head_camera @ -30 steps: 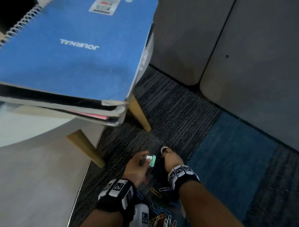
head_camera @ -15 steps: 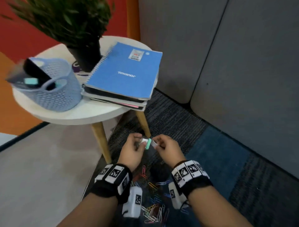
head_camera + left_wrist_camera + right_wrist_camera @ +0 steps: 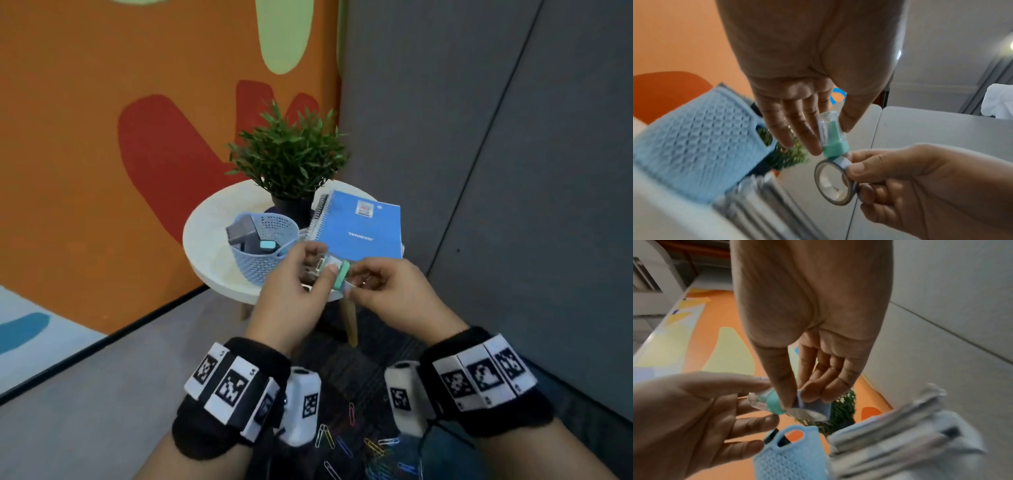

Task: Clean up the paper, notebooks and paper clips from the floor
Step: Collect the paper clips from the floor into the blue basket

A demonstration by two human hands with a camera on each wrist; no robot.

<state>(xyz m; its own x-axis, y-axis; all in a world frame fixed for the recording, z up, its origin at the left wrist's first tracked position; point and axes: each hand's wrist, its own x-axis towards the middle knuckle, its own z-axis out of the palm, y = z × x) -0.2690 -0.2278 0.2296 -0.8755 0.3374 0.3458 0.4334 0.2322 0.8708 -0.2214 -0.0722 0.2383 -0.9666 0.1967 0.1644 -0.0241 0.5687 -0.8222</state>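
As the two hands meet above the worktop [image 3: 212,260], step: probably dropping both small items into the blue basket [image 3: 263,263].
Left hand [image 3: 291,291] grip: thumb and fingers pinch a clear container with teal cap [image 3: 833,134].
Right hand [image 3: 394,294] grip: narrow, pinching a tape roll [image 3: 835,181] by its rim.
Doing it well: separate the items, release low over the basket.
Container axis, head view: 9-to-3, cap toward 3 o'clock.
Paper clips [image 3: 346,442]: scattered on the carpet at 6 o'clock.
Notebooks [image 3: 359,222]: stacked at the basket's 2 o'clock.
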